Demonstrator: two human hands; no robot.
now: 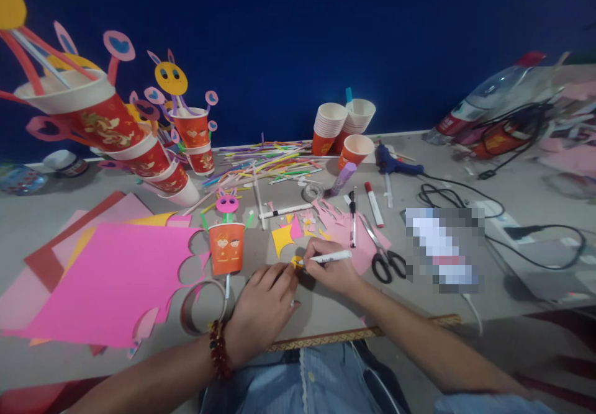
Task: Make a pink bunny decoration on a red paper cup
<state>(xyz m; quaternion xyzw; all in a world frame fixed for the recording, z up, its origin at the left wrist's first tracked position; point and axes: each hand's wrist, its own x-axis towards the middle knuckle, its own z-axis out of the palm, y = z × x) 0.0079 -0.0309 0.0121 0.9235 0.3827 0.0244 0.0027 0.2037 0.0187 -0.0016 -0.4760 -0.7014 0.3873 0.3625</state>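
Note:
In my right hand [331, 272] is a white marker [333, 256], held in a closed grip with its tip pointing left at a small yellow paper piece [297, 262]. My left hand [267, 302], palm down with bent fingers, rests on the table, its fingertips at the left edge of that piece; what lies beneath them is hidden. Just above the hands are yellow paper scraps [282, 239]. An orange-red cup [226, 249] with a pink paper face [227, 203] stands left of my left hand, beside a tape roll [203, 307].
Pink paper sheets [121, 283] cover the left side. Behind them rise stacked decorated cups [139, 153]. Many coloured sticks [265, 164] lie at the back. On the right are scissors [382, 259], a red-capped marker [374, 205], a glue gun [395, 162], cables and a blurred phone [442, 246].

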